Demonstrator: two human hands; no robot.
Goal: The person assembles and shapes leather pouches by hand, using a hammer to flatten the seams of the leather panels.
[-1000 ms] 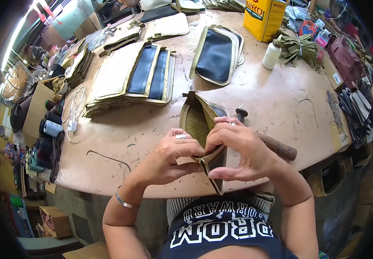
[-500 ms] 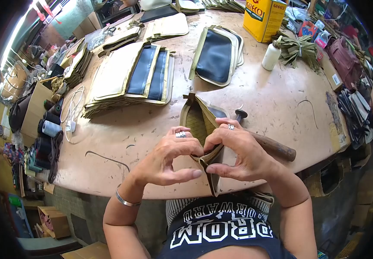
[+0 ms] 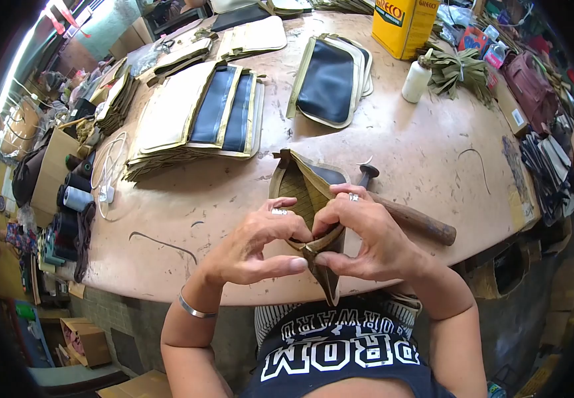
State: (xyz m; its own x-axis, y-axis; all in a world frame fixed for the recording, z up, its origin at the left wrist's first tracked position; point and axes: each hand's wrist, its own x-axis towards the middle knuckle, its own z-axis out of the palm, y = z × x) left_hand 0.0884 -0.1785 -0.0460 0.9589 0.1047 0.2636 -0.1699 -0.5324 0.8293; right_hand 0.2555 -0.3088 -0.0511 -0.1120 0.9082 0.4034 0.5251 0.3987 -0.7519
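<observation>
Between my two hands is a small pouch [image 3: 297, 192], its mouth spread and its olive quilted lining showing. A dark panel with a pale border shows on its outer side. My left hand [image 3: 257, 242], a ring and bracelet on it, grips the near end, fingers inside the opening and thumb outside. My right hand [image 3: 366, 229] pinches the same end between its thumb and curled fingers. Folded edging bunches where the hands meet, and the fingertips partly hide it. Just beyond my right hand lies a hammer [image 3: 420, 222] with a dark head and wooden handle.
A stack of fabric panels [image 3: 167, 113] sits at the left of the table [image 3: 234, 205]. Dark pouch panels [image 3: 327, 79] lie farther back. A white bottle [image 3: 418, 79] and yellow can [image 3: 403, 26] stand back right. Thread spools [image 3: 78, 198] line the left edge.
The pouch's far end has tilted slightly left and its mouth looks wider. Both hands keep their hold on the near end. The view has shifted a little.
</observation>
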